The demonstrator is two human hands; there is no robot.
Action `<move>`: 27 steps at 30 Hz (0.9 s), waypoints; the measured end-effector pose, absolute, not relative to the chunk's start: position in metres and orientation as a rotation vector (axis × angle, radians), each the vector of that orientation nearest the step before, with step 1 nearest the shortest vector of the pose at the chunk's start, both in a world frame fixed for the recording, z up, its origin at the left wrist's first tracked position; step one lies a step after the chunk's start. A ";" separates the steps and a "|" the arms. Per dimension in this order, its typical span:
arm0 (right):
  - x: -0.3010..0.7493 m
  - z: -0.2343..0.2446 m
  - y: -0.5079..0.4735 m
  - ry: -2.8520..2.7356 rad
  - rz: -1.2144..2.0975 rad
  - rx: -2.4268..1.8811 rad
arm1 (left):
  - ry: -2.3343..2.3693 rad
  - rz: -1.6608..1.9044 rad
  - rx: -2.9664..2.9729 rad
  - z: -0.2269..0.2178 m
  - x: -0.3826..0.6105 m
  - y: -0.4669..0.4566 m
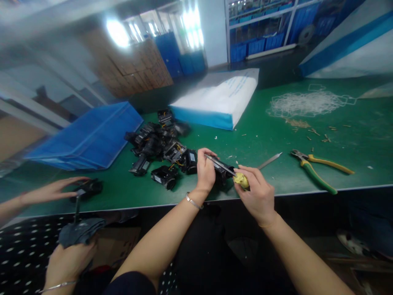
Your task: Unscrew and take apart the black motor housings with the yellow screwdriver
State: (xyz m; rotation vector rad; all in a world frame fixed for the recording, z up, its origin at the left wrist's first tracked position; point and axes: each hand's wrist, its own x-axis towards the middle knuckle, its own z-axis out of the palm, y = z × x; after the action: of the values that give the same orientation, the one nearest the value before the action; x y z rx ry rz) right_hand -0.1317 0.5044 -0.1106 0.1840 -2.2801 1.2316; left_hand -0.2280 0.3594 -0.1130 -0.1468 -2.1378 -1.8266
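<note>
Green table (285,139), in use along its front edge.
A blue bin (92,131) stands at the left; a white sack (215,94) with a blue side lies at the rear. A heap of black parts (150,145) lies between bin and sack, extending toward the front edge. Pliers (319,178) with green-and-yellow handles lie apart, at the right. The right hand (258,192) grips the handle of a yellow-handled tool (241,180); the left hand (205,174) is closed on one black part (223,178), located near the front edge, just right of the heap. The tool's metal shaft crosses above this part toward the left fingers; tip contact cannot be determined.
</note>
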 end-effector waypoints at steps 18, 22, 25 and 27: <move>-0.133 -0.091 0.516 -1.409 2.943 -0.113 | -1.636 -3.010 0.109 -0.105 -0.227 0.348; -0.133 -0.092 0.518 -1.428 2.933 -0.175 | -1.506 -3.099 0.160 -0.107 -0.228 0.343; -0.138 -0.087 0.523 -1.536 2.900 -0.257 | -1.370 -3.195 0.293 -0.110 -0.228 0.338; -0.148 -0.077 0.529 -1.721 2.825 -0.317 | -1.315 -3.260 0.388 -0.112 -0.226 0.333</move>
State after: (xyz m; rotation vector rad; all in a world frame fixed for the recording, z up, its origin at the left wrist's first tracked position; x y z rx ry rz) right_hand -0.1476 0.5288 -0.0771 -0.3167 -1.7206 2.8253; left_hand -0.2265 0.3332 -0.1115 0.3883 -1.3148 -3.2601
